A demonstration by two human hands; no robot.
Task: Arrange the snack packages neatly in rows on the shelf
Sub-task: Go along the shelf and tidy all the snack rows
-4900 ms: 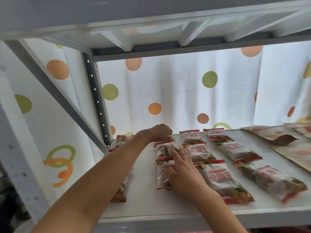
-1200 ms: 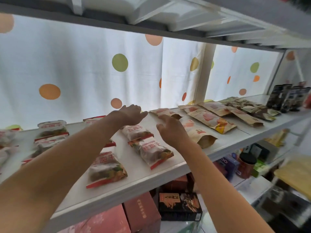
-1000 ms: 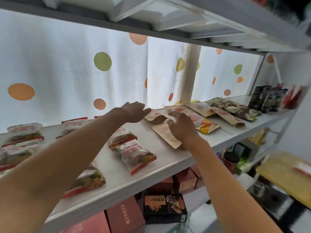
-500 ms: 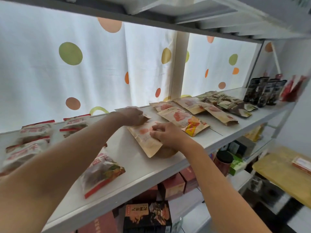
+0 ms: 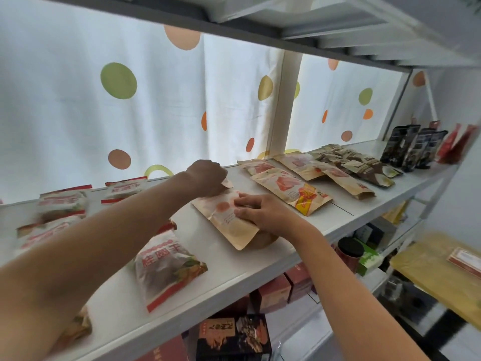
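Observation:
A tan paper snack pouch (image 5: 223, 217) lies flat on the white shelf (image 5: 234, 272), slanted toward the front edge. My right hand (image 5: 260, 212) lies on its right side with the fingers curled over the pouch. My left hand (image 5: 208, 177) pinches the pouch's far top corner at the back of the shelf. Several clear red-trimmed snack bags (image 5: 162, 264) lie to the left, partly hidden by my left arm. More tan pouches (image 5: 291, 188) lie in a line to the right.
Small dark and tan packets (image 5: 356, 165) and standing black bags (image 5: 413, 147) fill the shelf's right end. A dotted white curtain (image 5: 130, 100) hangs behind. Red boxes (image 5: 273, 290) and a dark box (image 5: 234, 334) sit on the shelf below.
I turned from the red-trimmed bags at the left toward the tan pouches. Both hands took hold of one pouch and drew it leftward and toward the front edge.

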